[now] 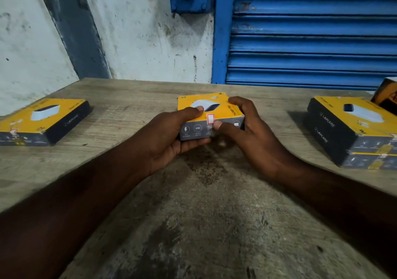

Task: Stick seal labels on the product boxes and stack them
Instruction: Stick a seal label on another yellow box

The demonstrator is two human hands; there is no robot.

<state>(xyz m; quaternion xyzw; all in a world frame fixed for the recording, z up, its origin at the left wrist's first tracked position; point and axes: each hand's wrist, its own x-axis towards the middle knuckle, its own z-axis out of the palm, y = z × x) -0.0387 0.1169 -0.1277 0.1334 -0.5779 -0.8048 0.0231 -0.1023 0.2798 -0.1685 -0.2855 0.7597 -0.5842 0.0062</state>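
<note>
A yellow and dark grey product box [217, 103] is held just above the wooden table [204, 203] at the centre. My left hand [171, 132] grips its left side, thumb on the yellow top and fingers underneath. My right hand [247, 132] grips the right side, and its thumb presses a red-and-white seal label [210, 119] that wraps over the box's front top edge. A single matching box [45, 120] lies at the left. Two matching boxes [352, 128] stand stacked at the right.
Another box [386, 96] pokes in at the far right edge behind the stack. A stained white wall and a blue roller shutter [311, 32] rise directly behind the table's back edge.
</note>
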